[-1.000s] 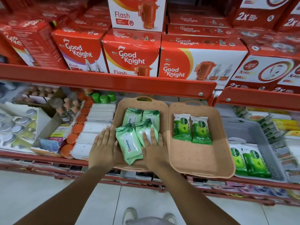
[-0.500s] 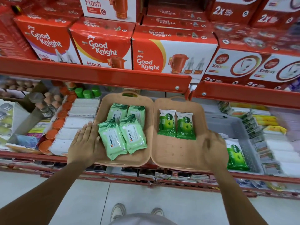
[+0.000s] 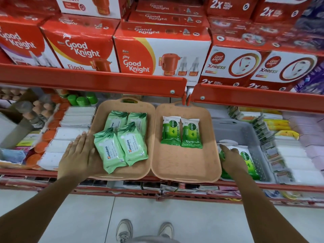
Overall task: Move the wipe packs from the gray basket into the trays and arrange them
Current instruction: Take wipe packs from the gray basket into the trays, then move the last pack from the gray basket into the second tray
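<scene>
Two peach trays stand side by side on the lower shelf. The left tray point(image 3: 140, 109) holds several pale green Himalaya wipe packs point(image 3: 121, 146). The right tray point(image 3: 185, 169) holds two dark green Dettol wipe packs point(image 3: 182, 132) at its back. The gray basket point(image 3: 245, 130) sits to the right with Dettol packs point(image 3: 249, 160) in it. My left hand point(image 3: 78, 155) lies flat at the left tray's left rim, fingers spread. My right hand point(image 3: 231, 158) reaches into the basket and rests on the Dettol packs; I cannot tell whether its fingers grip one.
A red shelf rail point(image 3: 91, 81) overhangs the trays, with Good Knight boxes point(image 3: 157, 55) stacked above it. White packs point(image 3: 70, 137) and orange caps point(image 3: 42, 146) crowd the left side. Small sachets and white packs point(image 3: 287, 155) fill the right. My shoes point(image 3: 145, 228) show on the floor below.
My right hand left the Himalaya packs, crossed over the right tray and entered the gray basket. My left hand stayed at the left tray's edge. The view shifted right.
</scene>
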